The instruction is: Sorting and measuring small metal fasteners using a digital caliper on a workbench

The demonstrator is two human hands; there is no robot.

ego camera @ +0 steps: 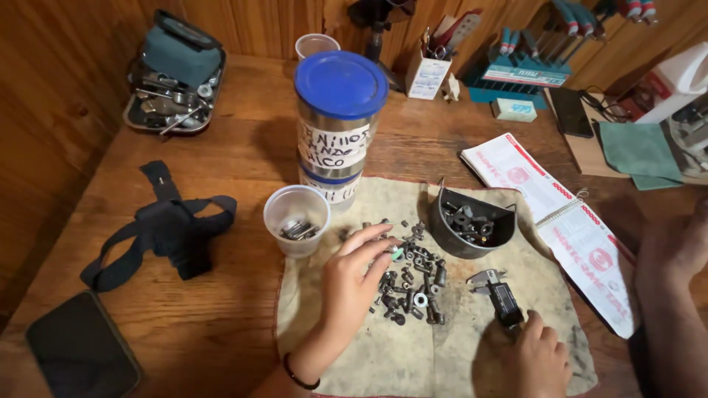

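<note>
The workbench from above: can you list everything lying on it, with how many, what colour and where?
Cloth: one, stained beige, front centre.
Small hardware pile: many, dark grey, on the cloth.
Half-round bowl: one, dark, holding more parts, right of the pile.
Digital caliper: one, black and grey, on the cloth.
Plastic cup: one, clear, holding a few parts, left of the cloth.
Stacked tins: two, silver with blue lids, centre.
Spiral booklet: one, white and red, right.
Strap harness: one, dark, left.
Parts tray: one, far left.
Left hand: fingers over the pile.
Right hand: touching the caliper.
</note>
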